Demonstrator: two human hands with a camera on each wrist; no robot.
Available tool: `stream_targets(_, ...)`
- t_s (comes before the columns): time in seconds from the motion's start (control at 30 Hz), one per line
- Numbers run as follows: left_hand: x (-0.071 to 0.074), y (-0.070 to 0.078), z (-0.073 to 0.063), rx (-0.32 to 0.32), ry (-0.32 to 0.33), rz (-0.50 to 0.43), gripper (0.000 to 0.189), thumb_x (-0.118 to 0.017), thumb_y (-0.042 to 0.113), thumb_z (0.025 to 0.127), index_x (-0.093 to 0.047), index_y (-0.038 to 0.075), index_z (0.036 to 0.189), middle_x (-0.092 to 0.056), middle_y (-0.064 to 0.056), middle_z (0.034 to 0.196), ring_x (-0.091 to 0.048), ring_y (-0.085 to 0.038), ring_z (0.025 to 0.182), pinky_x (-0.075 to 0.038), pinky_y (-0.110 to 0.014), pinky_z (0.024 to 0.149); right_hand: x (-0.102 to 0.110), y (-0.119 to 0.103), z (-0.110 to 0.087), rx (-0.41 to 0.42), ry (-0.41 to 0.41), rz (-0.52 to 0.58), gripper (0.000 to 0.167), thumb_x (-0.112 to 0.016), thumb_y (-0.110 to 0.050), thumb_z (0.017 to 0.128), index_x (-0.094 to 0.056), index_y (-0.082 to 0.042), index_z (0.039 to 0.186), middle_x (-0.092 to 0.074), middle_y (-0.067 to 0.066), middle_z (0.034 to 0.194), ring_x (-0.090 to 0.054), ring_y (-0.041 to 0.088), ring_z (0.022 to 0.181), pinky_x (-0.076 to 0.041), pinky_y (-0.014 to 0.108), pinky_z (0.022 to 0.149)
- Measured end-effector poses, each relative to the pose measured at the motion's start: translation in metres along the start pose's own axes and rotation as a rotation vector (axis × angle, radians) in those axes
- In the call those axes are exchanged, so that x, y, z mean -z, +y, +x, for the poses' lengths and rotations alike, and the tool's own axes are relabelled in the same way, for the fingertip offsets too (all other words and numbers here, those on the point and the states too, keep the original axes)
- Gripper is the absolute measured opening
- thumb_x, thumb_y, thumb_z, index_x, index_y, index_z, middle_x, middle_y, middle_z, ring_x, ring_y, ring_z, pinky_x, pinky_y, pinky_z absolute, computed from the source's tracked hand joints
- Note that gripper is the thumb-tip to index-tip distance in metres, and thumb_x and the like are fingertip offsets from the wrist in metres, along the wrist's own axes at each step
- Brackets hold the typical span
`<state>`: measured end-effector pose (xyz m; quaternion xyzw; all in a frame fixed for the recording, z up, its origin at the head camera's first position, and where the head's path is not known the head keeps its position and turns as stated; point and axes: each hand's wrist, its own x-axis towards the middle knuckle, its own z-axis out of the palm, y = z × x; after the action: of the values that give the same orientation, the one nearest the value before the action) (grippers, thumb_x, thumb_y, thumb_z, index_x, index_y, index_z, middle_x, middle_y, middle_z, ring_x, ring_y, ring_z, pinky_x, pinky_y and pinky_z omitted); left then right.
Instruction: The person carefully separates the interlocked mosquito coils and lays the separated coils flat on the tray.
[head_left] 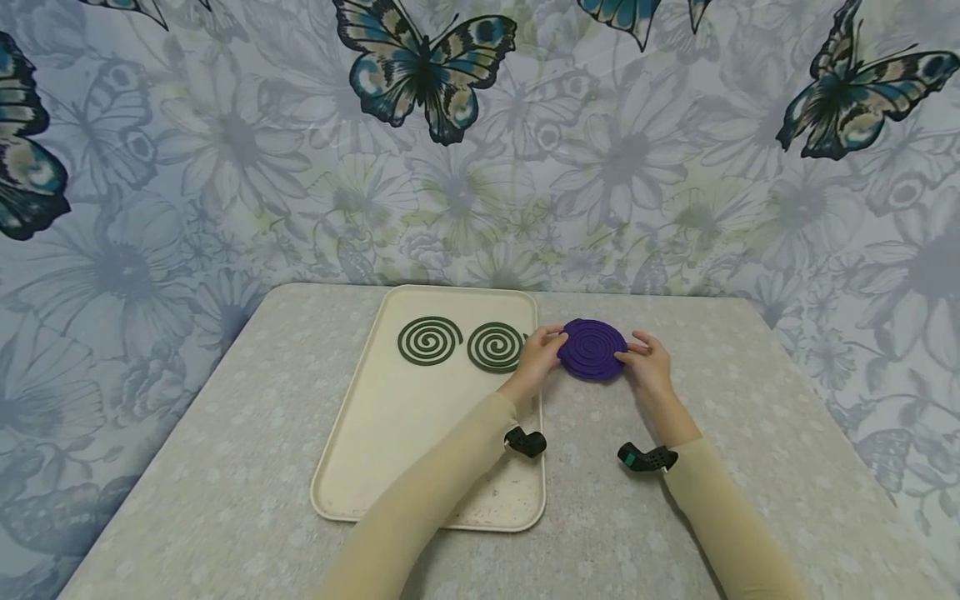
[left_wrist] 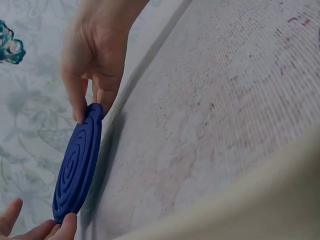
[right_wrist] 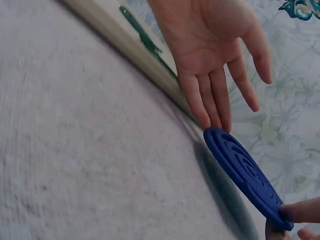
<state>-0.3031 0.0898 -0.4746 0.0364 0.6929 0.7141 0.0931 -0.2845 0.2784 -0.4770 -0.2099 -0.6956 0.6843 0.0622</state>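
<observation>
A purple mosquito coil disc (head_left: 592,350), looking blue in the wrist views, is held up over the table just right of the tray. Spiral grooves mark its face. My right hand (head_left: 652,368) pinches the disc's right edge between thumb and fingers. At the opposite edge is my left hand (head_left: 534,362); in the right wrist view, the left hand's fingers (right_wrist: 215,95) are straight and their tips touch the rim, with the thumb standing away. Two green mosquito coils, a left one (head_left: 430,341) and a right one (head_left: 495,347), lie at the tray's far end, the right one partly behind my left hand.
The cream tray (head_left: 420,450) with a raised rim stands left of centre on a table (head_left: 247,467) with a pale patterned cover. Behind the table hangs a butterfly-print cloth (head_left: 600,167). A black wrist device (head_left: 528,442) sits at my left sleeve, another (head_left: 645,457) at my right.
</observation>
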Motion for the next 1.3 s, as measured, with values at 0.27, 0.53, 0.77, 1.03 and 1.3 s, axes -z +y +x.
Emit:
stream_targets(0.27, 0.022, 0.013, -0.006, -0.171, 0.007, -0.006, 0.034, -0.056, 0.016, 0.095, -0.058, -0.005, 0.122, -0.061, -0.022, 0.124, -0.060, -0.027, 0.112, -0.052, -0.040, 0.097, -0.008, -0.030, -0.025, -0.120, -0.187, 0.162, 0.070, -0.059, 0.004, 0.089, -0.028, -0.011, 0.150, -0.058, 0.002, 0.110, -0.057, -0.003, 0.064, -0.047, 0.012, 0.058)
stream_targets(0.53, 0.050, 0.046, -0.037, -0.281, -0.017, 0.043, 0.032, -0.054, 0.011, 0.096, -0.057, -0.007, 0.122, -0.059, -0.024, 0.127, -0.056, -0.028, 0.117, -0.048, -0.029, 0.096, -0.028, -0.054, -0.054, -0.100, -0.311, 0.363, 0.072, -0.052, 0.012, 0.090, -0.023, -0.008, 0.152, -0.072, -0.008, 0.076, -0.067, 0.004, 0.063, -0.054, 0.015, 0.057)
stream_targets(0.77, 0.075, 0.064, -0.057, -0.320, -0.054, 0.096, 0.033, -0.056, 0.013, 0.095, -0.058, -0.004, 0.124, -0.057, -0.019, 0.132, -0.051, -0.030, 0.125, -0.043, -0.024, 0.094, -0.042, -0.068, -0.074, -0.043, -0.349, 0.431, 0.070, -0.053, 0.013, 0.089, -0.024, -0.006, 0.151, -0.073, -0.006, 0.083, -0.069, 0.005, 0.070, -0.056, 0.016, 0.061)
stream_targets(1.03, 0.095, 0.064, -0.074, -0.349, -0.069, 0.045, 0.029, -0.057, 0.011, 0.095, -0.060, -0.002, 0.120, -0.056, -0.014, 0.135, -0.052, -0.027, 0.125, -0.046, -0.030, 0.102, -0.051, -0.077, -0.094, -0.013, -0.419, 0.477, 0.063, -0.047, 0.012, 0.092, -0.024, -0.001, 0.149, -0.072, -0.005, 0.083, -0.068, 0.005, 0.068, -0.056, 0.017, 0.061)
stream_targets(1.3, 0.101, 0.068, -0.094, -0.545, -0.096, 0.287, 0.027, -0.059, 0.012, 0.094, -0.063, 0.002, 0.118, -0.053, -0.013, 0.138, -0.046, -0.027, 0.132, -0.038, -0.047, 0.111, -0.058, -0.079, -0.110, 0.017, -0.507, 0.479, 0.033, -0.047, 0.010, 0.092, -0.044, -0.004, 0.122, -0.069, -0.003, 0.085, -0.067, 0.005, 0.069, -0.056, 0.018, 0.062)
